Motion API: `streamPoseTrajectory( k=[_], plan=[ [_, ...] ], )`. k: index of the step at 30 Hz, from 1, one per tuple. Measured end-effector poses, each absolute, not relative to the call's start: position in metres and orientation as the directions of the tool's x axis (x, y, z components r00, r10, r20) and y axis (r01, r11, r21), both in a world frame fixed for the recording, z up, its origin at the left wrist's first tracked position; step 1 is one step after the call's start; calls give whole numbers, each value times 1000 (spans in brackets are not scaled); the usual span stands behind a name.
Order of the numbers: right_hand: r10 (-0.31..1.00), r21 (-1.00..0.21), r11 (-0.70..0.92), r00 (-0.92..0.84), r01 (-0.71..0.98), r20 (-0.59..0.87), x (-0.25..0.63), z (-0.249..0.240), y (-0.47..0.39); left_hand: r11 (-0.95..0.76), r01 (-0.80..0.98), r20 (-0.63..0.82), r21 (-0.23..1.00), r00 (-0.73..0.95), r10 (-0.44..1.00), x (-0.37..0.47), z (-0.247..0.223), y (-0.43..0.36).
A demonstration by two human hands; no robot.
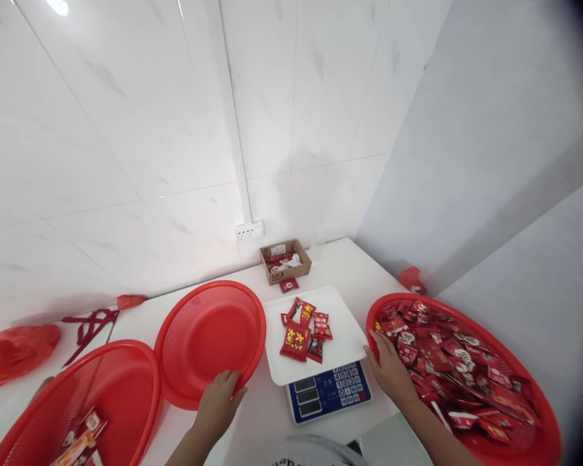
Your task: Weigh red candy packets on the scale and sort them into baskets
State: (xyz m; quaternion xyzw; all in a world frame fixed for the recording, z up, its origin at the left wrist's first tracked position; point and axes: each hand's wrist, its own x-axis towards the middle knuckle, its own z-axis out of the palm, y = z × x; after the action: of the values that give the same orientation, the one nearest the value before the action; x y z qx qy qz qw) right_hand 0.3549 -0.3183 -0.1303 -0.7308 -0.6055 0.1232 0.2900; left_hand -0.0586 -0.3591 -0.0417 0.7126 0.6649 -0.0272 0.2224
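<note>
My left hand [222,402] is closed on the near rim of a round red plastic basket [214,323], whose perforated inside shows bare. My right hand [391,366] has its fingers over the left rim of a larger red basket [550,421] heaped with small red snack packets [459,362]. Between the hands is a digital scale [328,391] with a blue keypad panel. On its white tray [342,310] lie several red packets [296,341] with yellow or white print, touching neither hand.
A cardboard box [288,274] of packets stands behind the scale, a packet [289,285] before it. At left, another red basket [148,369] holds some packets; part of a hand [43,387] shows behind it. Red ribbon [91,327] and a red plastic bag [19,356] lie nearby.
</note>
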Motion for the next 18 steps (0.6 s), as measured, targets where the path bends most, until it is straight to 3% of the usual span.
streamPoseTrajectory(
  k=[8,15,18],
  plan=[
    [956,-570,-103,240,815,170,354,-127,-320,12,968,-375,251,86,923,-65,-34,-358],
    [964,-568,-120,232,814,128,352,-121,-321,74,979,-584,190,52,810,-81,-2,-350],
    [966,-567,-128,232,814,114,352,-120,-321,61,971,-515,229,67,855,-59,5,-341]
  ],
)
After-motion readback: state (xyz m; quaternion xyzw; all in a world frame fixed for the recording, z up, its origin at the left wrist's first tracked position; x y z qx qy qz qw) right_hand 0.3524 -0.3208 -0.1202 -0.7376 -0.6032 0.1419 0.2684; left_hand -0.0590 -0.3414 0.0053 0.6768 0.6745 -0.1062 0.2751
